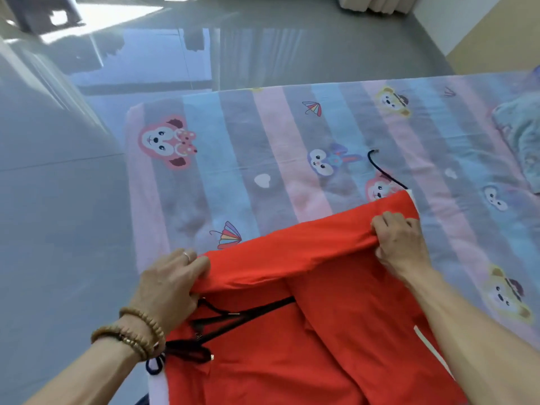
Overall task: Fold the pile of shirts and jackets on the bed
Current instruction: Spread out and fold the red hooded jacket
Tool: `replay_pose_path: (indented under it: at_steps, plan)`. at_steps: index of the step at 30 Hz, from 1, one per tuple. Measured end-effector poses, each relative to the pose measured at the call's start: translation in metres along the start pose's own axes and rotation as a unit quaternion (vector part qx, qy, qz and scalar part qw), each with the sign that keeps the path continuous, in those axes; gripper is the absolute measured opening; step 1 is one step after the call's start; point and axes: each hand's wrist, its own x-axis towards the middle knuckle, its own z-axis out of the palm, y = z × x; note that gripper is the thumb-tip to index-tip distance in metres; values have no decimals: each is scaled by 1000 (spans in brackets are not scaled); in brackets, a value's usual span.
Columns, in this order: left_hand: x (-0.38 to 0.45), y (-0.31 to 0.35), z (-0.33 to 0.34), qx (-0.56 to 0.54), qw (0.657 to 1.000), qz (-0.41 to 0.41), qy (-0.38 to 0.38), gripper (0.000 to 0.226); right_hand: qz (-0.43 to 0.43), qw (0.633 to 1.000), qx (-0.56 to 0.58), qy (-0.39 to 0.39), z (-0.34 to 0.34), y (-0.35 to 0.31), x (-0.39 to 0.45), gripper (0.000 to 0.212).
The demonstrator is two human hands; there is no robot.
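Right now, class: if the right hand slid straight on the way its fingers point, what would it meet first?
The right hand grips the red jacket's folded edge, fingers pointing up-left. Going on, it would cross more red fabric, then probably the bare cartoon bedsheet; the black cord seems to lie off that line.

Red jacket (306, 331) with black drawstrings, top edge folded over, on striped bed (263, 147).

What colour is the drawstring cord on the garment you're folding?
Black, against the bright red fabric garment; the thin drawstring cord trails onto the striped cartoon-print bedsheet. Head view.
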Motion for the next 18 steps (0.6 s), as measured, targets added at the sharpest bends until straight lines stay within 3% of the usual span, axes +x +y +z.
replay_pose_path:
  at_steps: [2, 6, 9, 11, 13, 16, 18]
  plan:
    - [-17, 10, 11, 33, 997, 58, -45, 41, 13, 1000, -6, -21, 9, 0, -20, 26]
    - [-25, 30, 29, 31, 983, 63, -169, 38, 57, 997, 44, -42, 25, -2, -32, 28]
    - [-8, 50, 31, -38, 993, 38, -105, 25, 77, 989, 115, -43, 32, -3, -38, 21]
    - [16, 66, 38, -40, 997, -3, -60, 38, 96, 984, 150, -26, 31, -9, -38, 32]
    - [43, 79, 53, -14, 990, -64, -126, 67, 107, 982, 152, 26, 22, -17, -30, 38]
    - [61, 86, 93, 28, 959, -84, -268, 99, 58, 980, 155, 111, 12, -44, -6, 30]
    - [64, 83, 113, 30, 955, -78, -285, 116, -2, 981, 181, 74, 18, -73, 12, 43]
